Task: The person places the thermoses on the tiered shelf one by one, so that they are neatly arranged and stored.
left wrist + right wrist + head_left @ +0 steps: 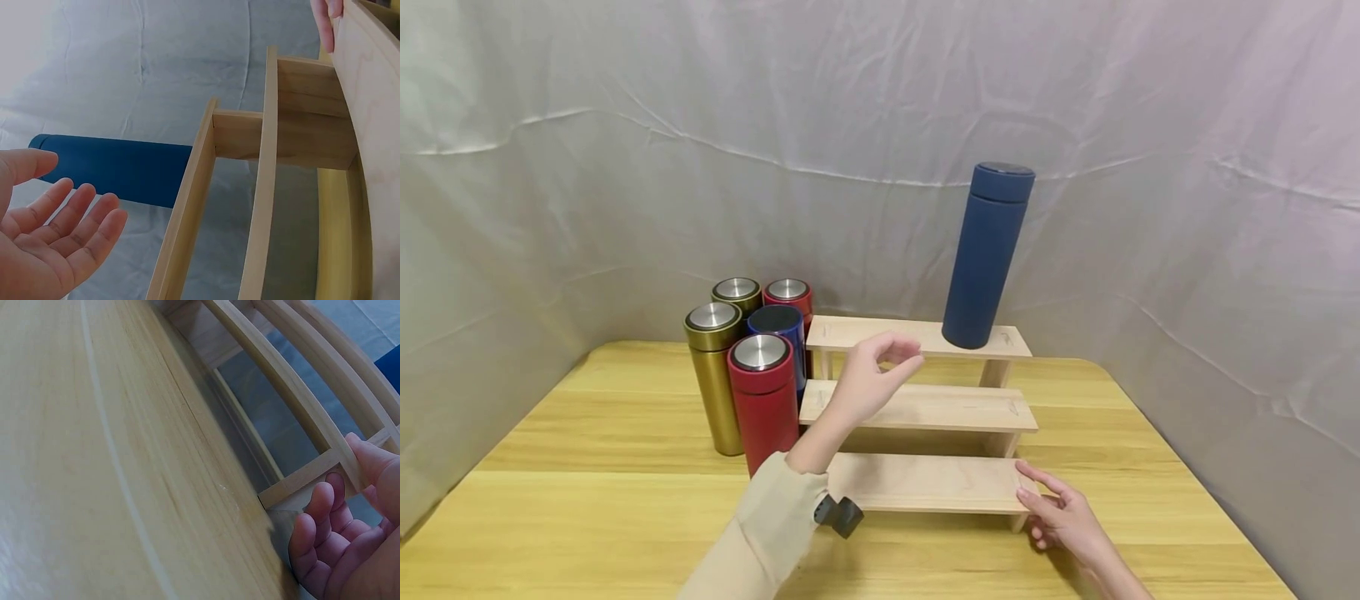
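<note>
Toward the upper right of the frame, a blue bottle is stood on the top step of a rack, near one end. Nothing is gripped by the left hand, which is held in a loose curve, thumb apart. The rack's low right corner is pinched by the right hand. To do this well, the rack should be kept still and the bottle should not be bumped. The rack is flat, pale wood; the bottle is tall, round and dull.
</note>
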Demonstrator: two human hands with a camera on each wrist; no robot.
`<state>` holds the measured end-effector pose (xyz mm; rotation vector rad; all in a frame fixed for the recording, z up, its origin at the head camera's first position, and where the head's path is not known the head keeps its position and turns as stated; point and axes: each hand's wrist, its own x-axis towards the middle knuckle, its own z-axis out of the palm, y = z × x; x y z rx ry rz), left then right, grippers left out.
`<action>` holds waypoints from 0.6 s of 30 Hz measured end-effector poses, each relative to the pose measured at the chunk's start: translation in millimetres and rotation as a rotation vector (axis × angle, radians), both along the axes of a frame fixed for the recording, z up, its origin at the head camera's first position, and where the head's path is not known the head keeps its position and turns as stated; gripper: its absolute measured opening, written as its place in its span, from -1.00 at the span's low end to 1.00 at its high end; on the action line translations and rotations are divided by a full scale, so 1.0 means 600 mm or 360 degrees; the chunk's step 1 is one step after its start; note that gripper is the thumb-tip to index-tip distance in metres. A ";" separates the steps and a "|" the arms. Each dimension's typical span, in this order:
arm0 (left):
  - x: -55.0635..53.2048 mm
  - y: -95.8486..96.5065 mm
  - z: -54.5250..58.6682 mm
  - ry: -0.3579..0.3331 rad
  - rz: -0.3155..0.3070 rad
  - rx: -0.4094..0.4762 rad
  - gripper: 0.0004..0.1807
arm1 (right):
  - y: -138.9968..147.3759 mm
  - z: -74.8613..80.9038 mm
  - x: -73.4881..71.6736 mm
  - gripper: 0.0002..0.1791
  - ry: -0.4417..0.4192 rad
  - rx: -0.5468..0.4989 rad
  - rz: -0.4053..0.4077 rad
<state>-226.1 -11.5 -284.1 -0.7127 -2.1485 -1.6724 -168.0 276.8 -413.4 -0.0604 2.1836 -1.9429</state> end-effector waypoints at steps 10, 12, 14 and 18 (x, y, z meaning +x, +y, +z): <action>0.029 -0.019 -0.003 -0.0058 0.0033 -0.0004 -0.84 | 0.000 0.001 -0.001 -0.63 -0.0006 0.0011 0.0009; 0.034 -0.023 -0.004 -0.0057 0.0029 0.0004 -0.84 | 0.000 0.001 -0.001 -0.62 -0.0001 0.0007 0.0017; 0.038 -0.026 -0.005 -0.0053 0.0031 0.0001 -0.84 | -0.001 0.001 0.000 -0.61 -0.0011 0.0010 -0.0003; 0.045 -0.034 -0.008 -0.0060 0.0038 -0.0008 -0.83 | -0.001 0.001 -0.001 -0.61 -0.0027 0.0008 -0.0027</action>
